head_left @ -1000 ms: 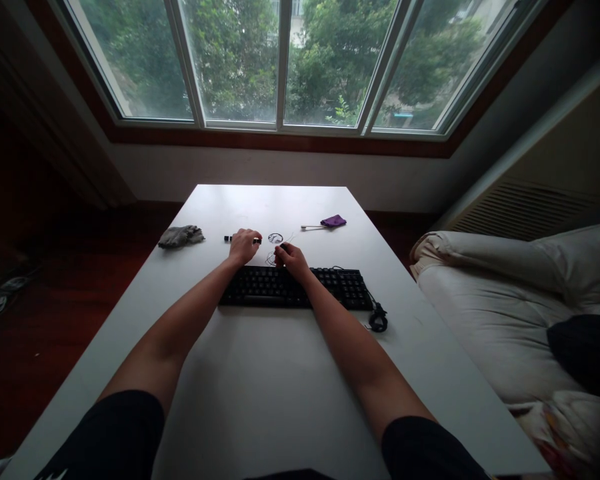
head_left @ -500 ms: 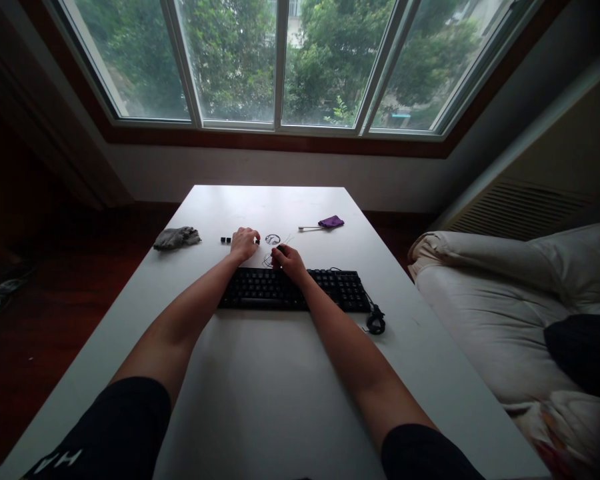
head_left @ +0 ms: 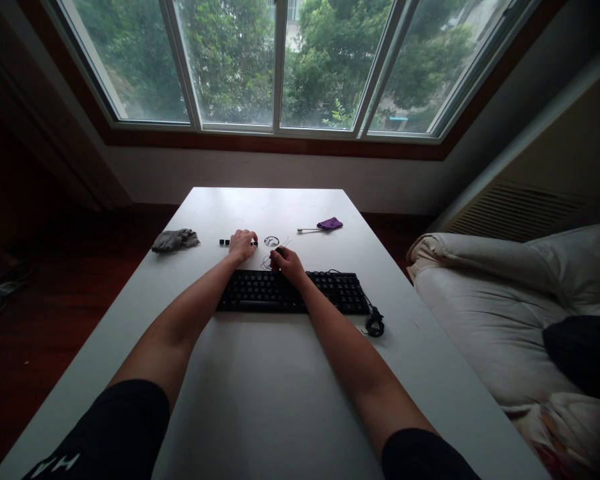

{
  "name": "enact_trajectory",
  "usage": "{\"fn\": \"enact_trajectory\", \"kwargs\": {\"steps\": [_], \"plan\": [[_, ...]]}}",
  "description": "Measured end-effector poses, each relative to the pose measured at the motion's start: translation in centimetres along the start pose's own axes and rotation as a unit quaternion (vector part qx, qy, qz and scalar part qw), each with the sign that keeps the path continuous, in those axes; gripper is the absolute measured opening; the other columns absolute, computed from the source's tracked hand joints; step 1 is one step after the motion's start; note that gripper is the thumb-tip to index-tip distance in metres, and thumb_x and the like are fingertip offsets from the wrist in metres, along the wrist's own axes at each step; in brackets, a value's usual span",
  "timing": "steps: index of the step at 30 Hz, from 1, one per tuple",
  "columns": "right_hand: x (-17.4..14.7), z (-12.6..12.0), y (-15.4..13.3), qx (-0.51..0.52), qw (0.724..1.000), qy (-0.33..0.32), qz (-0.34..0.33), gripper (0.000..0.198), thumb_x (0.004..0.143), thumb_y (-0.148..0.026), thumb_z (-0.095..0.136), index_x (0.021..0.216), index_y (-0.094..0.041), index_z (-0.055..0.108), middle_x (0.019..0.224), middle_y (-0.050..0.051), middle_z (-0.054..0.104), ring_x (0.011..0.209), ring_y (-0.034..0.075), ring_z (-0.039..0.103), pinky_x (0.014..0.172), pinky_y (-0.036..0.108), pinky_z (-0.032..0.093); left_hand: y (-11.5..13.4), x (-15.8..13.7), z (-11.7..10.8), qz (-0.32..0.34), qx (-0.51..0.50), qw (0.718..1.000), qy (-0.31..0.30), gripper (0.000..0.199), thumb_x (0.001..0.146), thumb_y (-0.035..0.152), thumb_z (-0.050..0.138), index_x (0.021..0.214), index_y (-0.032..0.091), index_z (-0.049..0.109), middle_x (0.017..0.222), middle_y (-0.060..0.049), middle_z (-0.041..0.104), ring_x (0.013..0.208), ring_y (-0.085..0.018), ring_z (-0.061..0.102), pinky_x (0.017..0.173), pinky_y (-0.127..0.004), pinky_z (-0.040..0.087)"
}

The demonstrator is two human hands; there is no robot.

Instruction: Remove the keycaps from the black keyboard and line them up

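My left hand (head_left: 243,245) rests on the white table behind the keyboard, its fingers curled around a small black keycap (head_left: 254,243) at the fingertips. Left of it lie more small black keycaps (head_left: 225,242) in a row. My right hand (head_left: 289,265), above the keyboard's back edge, is closed on a small black object (head_left: 280,251) whose kind is mostly hidden by the fingers. Thin wire loops (head_left: 267,262) show beside that hand; I cannot tell if they join the object. The black keyboard (head_left: 260,291) lies flat below both hands, partly covered by the right forearm.
A dark ring-like coil (head_left: 271,241) lies between and behind my hands. Farther right are a purple cloth (head_left: 330,224) and a thin white stick (head_left: 307,231). A grey cloth (head_left: 175,241) sits at the table's left edge. The coiled keyboard cable (head_left: 375,324) lies at the right.
The view has shifted very slightly. Both hands stay in nearly the same places, with only small finger movements; nothing is visibly picked up or let go.
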State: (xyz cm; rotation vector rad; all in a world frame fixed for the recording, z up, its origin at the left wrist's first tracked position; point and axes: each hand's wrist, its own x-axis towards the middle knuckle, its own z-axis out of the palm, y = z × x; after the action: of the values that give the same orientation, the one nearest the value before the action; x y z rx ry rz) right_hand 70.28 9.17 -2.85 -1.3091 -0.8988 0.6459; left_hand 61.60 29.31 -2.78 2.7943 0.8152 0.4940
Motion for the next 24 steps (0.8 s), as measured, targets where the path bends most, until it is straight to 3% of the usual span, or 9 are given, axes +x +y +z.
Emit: {"fn": "enact_trajectory", "kwargs": {"steps": [24], "plan": [[-0.03,0.03,-0.10,0.013,1.000,0.000,0.010,0.044,0.082,-0.062,0.069,0.084,-0.018,0.062,0.063,0.000,0.064,0.050,0.013,0.060,0.052,0.026,0.051,-0.86,-0.66,-0.34,-0.009,-0.008,1.000,-0.004,0.025,0.085,0.021,0.063,0.107,0.030,0.072,0.124,-0.007,0.066,0.123,-0.032,0.049,0.104,-0.048,0.041]]}}
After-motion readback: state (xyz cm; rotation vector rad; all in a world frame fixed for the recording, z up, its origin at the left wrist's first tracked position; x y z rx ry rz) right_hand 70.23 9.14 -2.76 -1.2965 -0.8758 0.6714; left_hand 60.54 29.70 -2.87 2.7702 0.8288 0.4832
